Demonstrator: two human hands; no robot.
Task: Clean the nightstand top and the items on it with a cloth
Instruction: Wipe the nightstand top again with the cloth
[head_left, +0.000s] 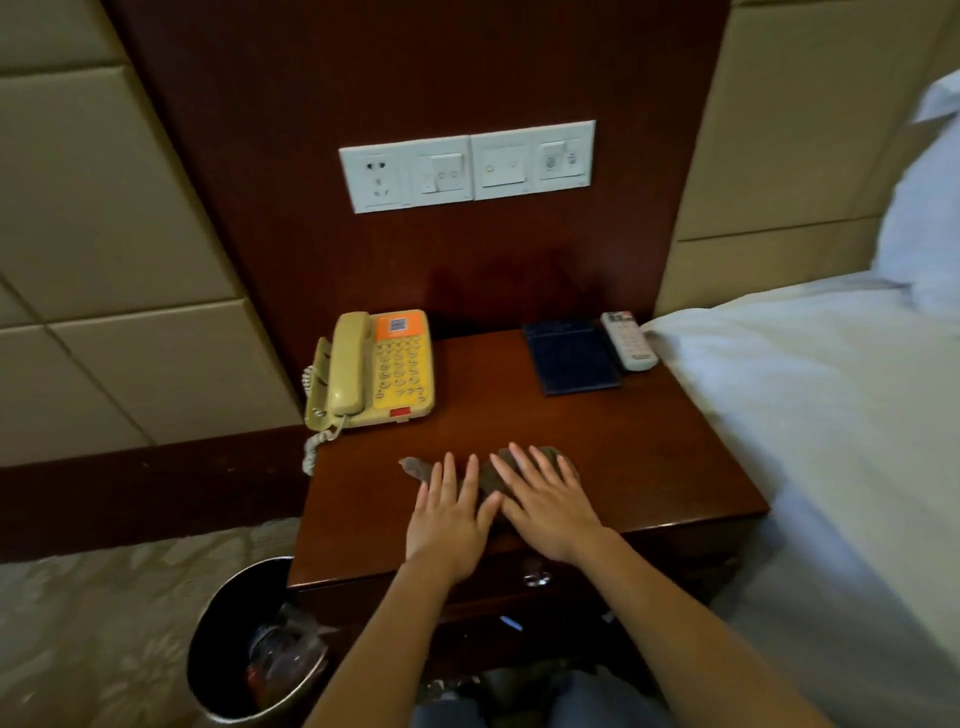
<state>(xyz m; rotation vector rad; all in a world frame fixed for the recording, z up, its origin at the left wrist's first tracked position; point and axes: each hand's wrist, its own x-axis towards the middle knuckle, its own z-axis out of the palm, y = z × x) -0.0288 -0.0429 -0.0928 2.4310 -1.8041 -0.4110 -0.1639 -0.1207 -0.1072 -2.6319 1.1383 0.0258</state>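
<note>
Left hand (449, 519) and right hand (550, 512) side by side, fingers straight and spread, palms pressing dark cloth (418, 469) flat on bench (649, 467), near edge, middle. Phone (382, 371) far left; dark blue folder (571, 358) and remote (628, 340) far right, beside bed (831, 415). Step judged: wiping bare top. Advice: use even palm pressure, overlapping strokes near to far, stop short of phone, lift items rather than push them.

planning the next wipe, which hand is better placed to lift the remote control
Right, probably. The right hand lies flat on the cloth, nearer the remote control at the back right of the nightstand; the left hand would have to reach across it.
</note>
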